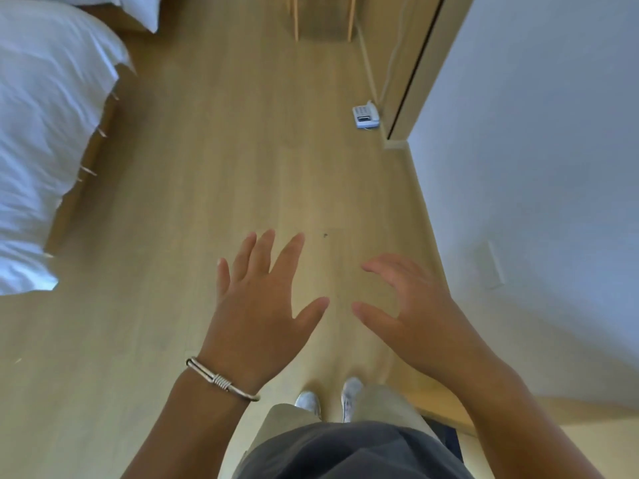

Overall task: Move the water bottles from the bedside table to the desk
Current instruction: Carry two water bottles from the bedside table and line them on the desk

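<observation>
I stand on a light wooden floor (pixel 242 150) looking down. My left hand (pixel 261 305) is stretched out in front of me, palm down, fingers spread and straight, a silver bangle on its wrist. My right hand (pixel 411 312) hovers beside it with relaxed, slightly bent fingers. Both hands hold nothing. No water bottle, bedside table or desk top shows in this view.
A bed with white bedding (pixel 45 140) fills the left side. A white wall (pixel 536 167) runs along the right. A telephone (pixel 366 115) lies on the floor by the wall corner. Wooden furniture legs (pixel 296 19) stand at the top. My shoes (pixel 328 399) show below.
</observation>
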